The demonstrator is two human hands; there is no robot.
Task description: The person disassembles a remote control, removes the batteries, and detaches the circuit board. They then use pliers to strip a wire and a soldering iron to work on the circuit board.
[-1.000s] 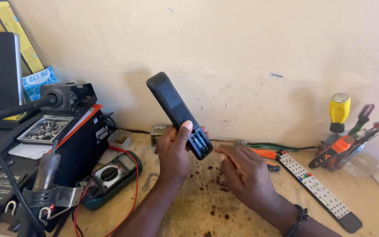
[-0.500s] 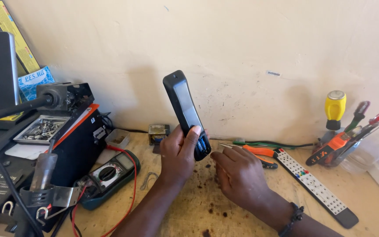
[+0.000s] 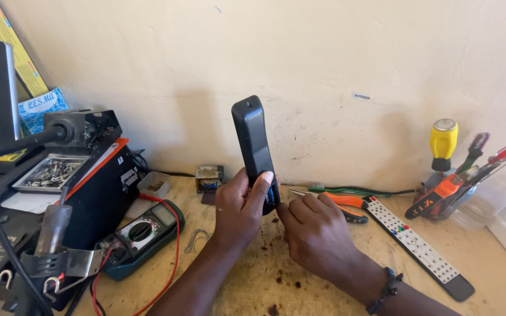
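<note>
Black remote [image 3: 253,140] gripped by left hand [image 3: 241,210], right hand [image 3: 317,234] touching

Remote casing: we have swung the black remote casing [image 3: 255,151] from a steep leftward lean to nearly upright, its top end now above our hands.
Left hand: our left hand [image 3: 242,209] has shifted right with it, gripping its lower end.
Right hand: our right hand [image 3: 317,234] has closed in against the casing's bottom edge.
</note>
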